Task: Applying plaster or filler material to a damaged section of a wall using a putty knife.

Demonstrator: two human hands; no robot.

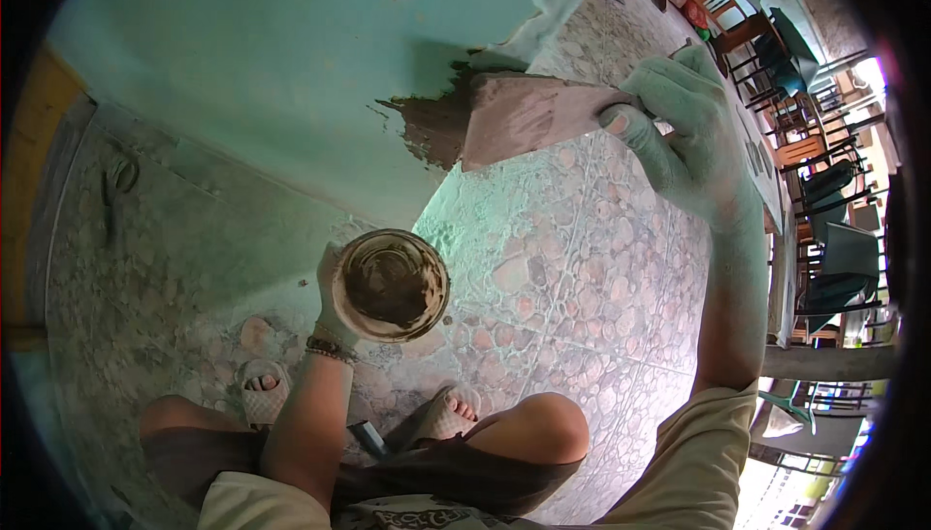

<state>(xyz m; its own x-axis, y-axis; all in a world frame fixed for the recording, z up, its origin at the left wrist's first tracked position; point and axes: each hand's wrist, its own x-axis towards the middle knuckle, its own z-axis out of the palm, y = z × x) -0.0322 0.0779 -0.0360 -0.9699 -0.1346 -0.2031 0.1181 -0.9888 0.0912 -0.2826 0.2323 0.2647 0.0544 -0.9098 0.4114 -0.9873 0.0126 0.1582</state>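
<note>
Right hand (684, 132), upper right of centre: thumb and fingers are closed on the right end of a broad, flat spreading blade (543, 113), whose straight-edged face is smeared with pinkish-brown film. Left hand (333, 288), centre of the frame: the fingers curl round the left side of a round tub (390, 338), their tips hidden; inside, brown paste (383, 283) coats the walls in uneven rings. The blade's left end meets a ragged, wet-looking brown patch (433, 128) at the edge of a smooth, pale green wall (242, 74), which fills the upper left; a whitish, flaking strip (558, 16) runs above. Below and right spreads the floor (543, 283), tiled in a rounded, pebble-like pattern and dusted pale. Textured slippers (441, 421) show at lower centre. Along the right margin, dark chairs (839, 263) and wooden chairs (722, 6) recede towards bright light.
</note>
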